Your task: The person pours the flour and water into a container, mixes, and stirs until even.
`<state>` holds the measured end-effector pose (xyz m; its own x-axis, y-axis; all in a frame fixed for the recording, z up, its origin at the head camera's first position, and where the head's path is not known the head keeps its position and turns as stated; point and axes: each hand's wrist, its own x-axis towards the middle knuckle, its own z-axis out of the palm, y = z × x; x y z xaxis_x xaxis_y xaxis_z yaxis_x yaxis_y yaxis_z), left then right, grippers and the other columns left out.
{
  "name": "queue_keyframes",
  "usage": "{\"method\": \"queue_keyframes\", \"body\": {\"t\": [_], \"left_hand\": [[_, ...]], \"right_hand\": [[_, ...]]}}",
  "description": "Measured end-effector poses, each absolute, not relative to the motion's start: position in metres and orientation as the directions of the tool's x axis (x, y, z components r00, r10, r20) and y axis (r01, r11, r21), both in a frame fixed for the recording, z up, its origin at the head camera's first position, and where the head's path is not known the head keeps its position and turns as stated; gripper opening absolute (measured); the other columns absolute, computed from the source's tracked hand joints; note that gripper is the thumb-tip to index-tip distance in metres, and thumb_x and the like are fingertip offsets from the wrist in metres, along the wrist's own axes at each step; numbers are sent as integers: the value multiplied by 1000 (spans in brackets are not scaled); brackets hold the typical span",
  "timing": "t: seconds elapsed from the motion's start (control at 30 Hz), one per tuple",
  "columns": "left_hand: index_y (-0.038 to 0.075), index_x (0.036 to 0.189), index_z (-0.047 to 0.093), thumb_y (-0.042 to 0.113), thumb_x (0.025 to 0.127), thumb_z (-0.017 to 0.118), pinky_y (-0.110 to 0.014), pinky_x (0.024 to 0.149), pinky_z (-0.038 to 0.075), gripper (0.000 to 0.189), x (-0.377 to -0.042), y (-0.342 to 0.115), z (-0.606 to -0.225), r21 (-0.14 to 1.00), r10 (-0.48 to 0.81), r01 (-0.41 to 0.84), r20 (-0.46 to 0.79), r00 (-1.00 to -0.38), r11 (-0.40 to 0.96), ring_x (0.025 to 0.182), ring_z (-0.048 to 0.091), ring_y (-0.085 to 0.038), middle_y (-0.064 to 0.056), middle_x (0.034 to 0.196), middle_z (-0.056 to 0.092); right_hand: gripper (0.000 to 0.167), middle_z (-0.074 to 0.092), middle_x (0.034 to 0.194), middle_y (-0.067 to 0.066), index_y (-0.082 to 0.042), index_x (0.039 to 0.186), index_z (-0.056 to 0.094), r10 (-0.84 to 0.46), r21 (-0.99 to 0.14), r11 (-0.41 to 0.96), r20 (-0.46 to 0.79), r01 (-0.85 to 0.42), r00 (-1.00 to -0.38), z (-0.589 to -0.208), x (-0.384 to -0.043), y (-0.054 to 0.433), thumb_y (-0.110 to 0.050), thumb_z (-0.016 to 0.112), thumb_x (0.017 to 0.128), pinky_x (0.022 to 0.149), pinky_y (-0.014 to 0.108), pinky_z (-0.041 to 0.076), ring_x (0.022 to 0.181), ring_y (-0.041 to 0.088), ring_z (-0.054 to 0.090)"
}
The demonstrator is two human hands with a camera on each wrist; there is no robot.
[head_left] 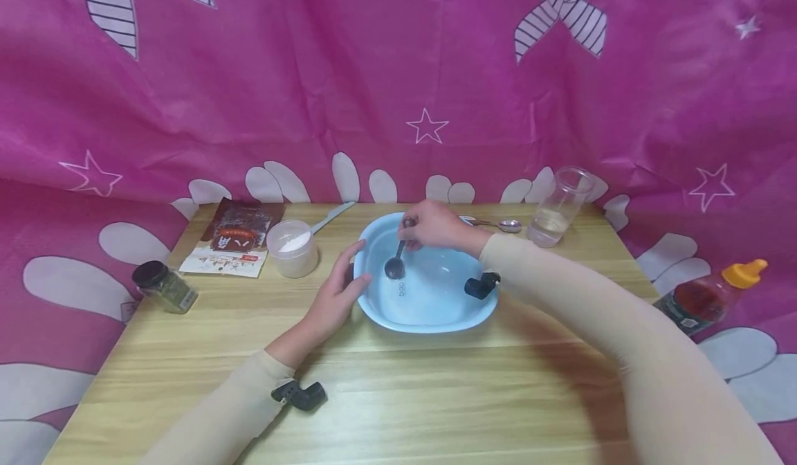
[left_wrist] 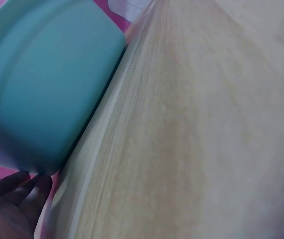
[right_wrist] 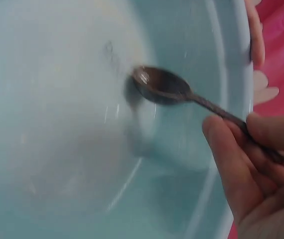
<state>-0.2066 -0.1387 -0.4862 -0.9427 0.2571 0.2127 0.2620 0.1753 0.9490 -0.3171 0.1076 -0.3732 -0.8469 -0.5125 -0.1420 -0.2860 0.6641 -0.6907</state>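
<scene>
A light blue basin (head_left: 436,306) stands on the wooden table in front of me. My left hand (head_left: 339,292) is at its left side, thumb at the rim and fingers reaching along the outside. In the left wrist view, straight fingers (left_wrist: 35,196) touch the lower outer wall of the basin (left_wrist: 47,89). My right hand (head_left: 436,226) reaches over the basin's far side, pinching the thin handle of a dark metal spoon (right_wrist: 164,87) between thumb and fingers. The spoon's bowl hangs over the inside of the basin, its dark reflection showing below it.
To the left are a tub of white powder (head_left: 294,257), a light spatula (head_left: 333,216), a brown and white food packet (head_left: 233,240) and a black-capped jar (head_left: 167,286). A second spoon (head_left: 509,226), a clear cup of liquid (head_left: 554,216) and a yellow-capped sauce bottle (head_left: 703,302) are to the right.
</scene>
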Motion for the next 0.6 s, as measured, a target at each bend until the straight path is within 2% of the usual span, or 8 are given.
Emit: {"method": "queue_keyframes", "body": {"t": [0.1, 0.2, 0.3, 0.43, 0.6], "left_hand": [[24, 175, 32, 29, 115, 59, -60, 119, 49, 66, -207, -139, -485, 946, 256, 263, 211, -943, 189, 155, 49, -44, -24, 173, 42], [25, 175, 32, 30, 115, 58, -60, 120, 47, 66, -207, -139, -483, 943, 257, 265, 210, -943, 200, 156, 48, -44, -22, 174, 41], [25, 175, 32, 30, 115, 58, -60, 119, 48, 66, -208, -140, -483, 943, 256, 265, 210, -944, 204, 155, 49, -44, -23, 173, 42], [24, 175, 32, 27, 115, 58, -60, 117, 51, 65, -208, -141, -484, 944, 253, 269, 217, -943, 191, 153, 51, -44, -25, 170, 46], [23, 175, 32, 25, 115, 58, -58, 116, 52, 65, -207, -139, -485, 948, 256, 262, 213, -943, 177, 153, 51, -44, -24, 171, 44]], "right_hand": [[9, 77, 94, 7, -4, 107, 80, -425, -656, 708, -96, -264, -900, -371, -321, 114, -13, 76, 107, 82, 33, 68, 86, 19, 80], [9, 76, 91, 8, -4, 103, 80, -380, -606, 751, -73, -261, -922, -367, -321, 119, -11, 75, 106, 78, 32, 67, 82, 20, 79], [10, 77, 87, 7, -5, 100, 80, -410, -612, 746, -110, -263, -905, -364, -319, 118, -12, 75, 105, 77, 31, 67, 81, 19, 79], [10, 80, 88, 6, -5, 104, 81, -480, -693, 675, -151, -254, -864, -367, -316, 110, -13, 77, 105, 80, 33, 69, 83, 17, 81], [11, 79, 93, 3, -7, 110, 81, -442, -679, 683, -89, -270, -893, -372, -317, 107, -16, 75, 108, 83, 33, 68, 85, 15, 80]]}}
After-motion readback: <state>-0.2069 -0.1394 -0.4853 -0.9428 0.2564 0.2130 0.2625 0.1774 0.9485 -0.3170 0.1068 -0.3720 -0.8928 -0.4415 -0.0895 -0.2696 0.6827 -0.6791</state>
